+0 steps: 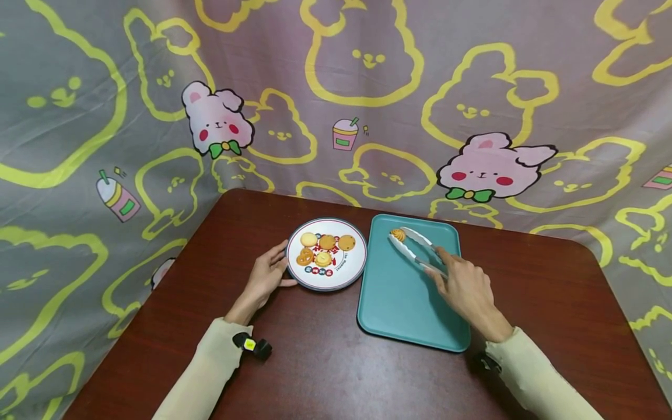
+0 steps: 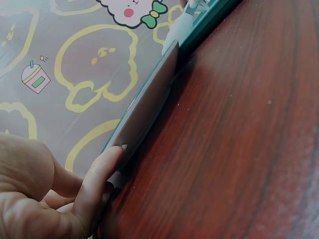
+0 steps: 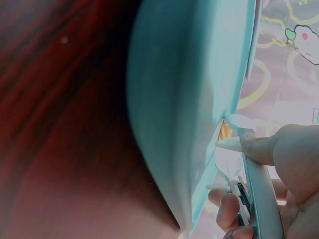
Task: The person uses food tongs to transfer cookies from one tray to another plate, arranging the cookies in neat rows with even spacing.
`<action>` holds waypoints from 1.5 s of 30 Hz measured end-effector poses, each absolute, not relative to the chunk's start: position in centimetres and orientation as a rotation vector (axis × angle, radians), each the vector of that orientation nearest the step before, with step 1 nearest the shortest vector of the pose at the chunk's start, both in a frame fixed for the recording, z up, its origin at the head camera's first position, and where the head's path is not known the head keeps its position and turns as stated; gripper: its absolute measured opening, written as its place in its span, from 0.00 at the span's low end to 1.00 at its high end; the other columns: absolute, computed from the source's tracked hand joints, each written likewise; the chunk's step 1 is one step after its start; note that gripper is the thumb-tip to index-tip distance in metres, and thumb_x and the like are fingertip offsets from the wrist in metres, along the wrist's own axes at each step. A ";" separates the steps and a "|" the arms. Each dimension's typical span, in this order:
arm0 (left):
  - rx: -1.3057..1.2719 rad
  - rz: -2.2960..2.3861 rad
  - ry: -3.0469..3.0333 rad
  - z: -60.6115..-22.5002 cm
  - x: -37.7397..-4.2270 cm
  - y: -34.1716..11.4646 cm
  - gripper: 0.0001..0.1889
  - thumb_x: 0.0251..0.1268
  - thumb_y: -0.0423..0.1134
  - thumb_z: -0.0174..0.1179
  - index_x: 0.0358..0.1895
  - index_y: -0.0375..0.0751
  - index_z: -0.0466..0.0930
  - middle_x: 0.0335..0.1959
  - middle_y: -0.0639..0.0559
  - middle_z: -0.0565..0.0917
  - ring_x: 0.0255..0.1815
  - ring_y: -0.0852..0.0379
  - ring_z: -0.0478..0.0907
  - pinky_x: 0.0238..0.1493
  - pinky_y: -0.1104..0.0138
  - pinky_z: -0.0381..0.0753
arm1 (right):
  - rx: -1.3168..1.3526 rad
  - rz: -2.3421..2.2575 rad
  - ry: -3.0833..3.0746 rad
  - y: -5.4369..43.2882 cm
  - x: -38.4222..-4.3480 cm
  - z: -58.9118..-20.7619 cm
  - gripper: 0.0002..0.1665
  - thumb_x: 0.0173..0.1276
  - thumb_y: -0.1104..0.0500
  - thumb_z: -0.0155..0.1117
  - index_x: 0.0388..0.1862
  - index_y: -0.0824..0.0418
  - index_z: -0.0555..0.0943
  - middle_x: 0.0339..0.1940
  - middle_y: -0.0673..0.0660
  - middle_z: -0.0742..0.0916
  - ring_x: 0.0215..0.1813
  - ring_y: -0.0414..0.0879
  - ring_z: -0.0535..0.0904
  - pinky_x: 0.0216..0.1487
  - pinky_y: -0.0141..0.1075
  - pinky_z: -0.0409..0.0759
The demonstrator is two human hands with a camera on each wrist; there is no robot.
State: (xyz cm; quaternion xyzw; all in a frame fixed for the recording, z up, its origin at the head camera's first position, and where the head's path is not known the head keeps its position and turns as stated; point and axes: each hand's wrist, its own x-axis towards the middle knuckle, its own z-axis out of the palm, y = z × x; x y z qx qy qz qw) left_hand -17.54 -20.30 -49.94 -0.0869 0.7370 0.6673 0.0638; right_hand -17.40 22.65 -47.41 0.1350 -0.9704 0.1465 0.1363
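Note:
My left hand [image 1: 265, 280] holds the left rim of a round white plate [image 1: 343, 280] with a dark edge. In the left wrist view, the thumb [image 2: 97, 184] lies against the plate's side [image 2: 144, 114]. Several cookies lie on the plate, among them a pretzel-shaped cookie [image 1: 304, 256] and a pale round cookie [image 1: 308, 240]. My right hand [image 1: 467, 291] grips silver tongs [image 1: 406, 252] over a teal tray [image 1: 399, 309]. Between the tong tips sits a swirled golden cookie [image 1: 397, 234] near the tray's far end; whether it touches the tray is unclear.
The plate and tray stand side by side on a dark reddish-brown wooden table [image 1: 315, 350]. Behind and to the left hangs a patterned curtain [image 1: 283, 52] with cartoon rabbits, meeting the table's far edge. A small black device [image 1: 252, 344] is strapped on the left wrist.

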 end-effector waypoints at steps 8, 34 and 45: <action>-0.278 2.008 2.223 -49.8 -17.4 -20.3 0.30 0.84 0.30 0.45 0.84 0.45 0.56 0.80 0.31 0.63 0.71 0.37 0.73 0.41 0.61 0.96 | 0.386 0.444 -2.817 22.7 -17.5 -47.5 0.34 0.74 0.45 0.69 0.71 0.61 0.76 0.44 0.68 0.89 0.22 0.48 0.71 0.10 0.30 0.63; -0.280 2.015 2.221 -49.8 -17.5 -20.3 0.30 0.84 0.29 0.45 0.84 0.45 0.57 0.80 0.31 0.64 0.73 0.36 0.72 0.41 0.61 0.96 | 0.445 0.502 -2.820 20.4 -15.5 -46.1 0.35 0.73 0.43 0.69 0.74 0.56 0.75 0.48 0.64 0.89 0.19 0.45 0.68 0.10 0.28 0.60; -0.282 2.032 2.231 -49.9 -17.5 -20.3 0.29 0.83 0.29 0.45 0.83 0.45 0.58 0.79 0.31 0.66 0.72 0.37 0.73 0.39 0.61 0.96 | 0.487 0.489 -2.804 19.0 -14.7 -45.4 0.36 0.73 0.41 0.69 0.74 0.54 0.75 0.54 0.64 0.89 0.19 0.45 0.69 0.11 0.26 0.61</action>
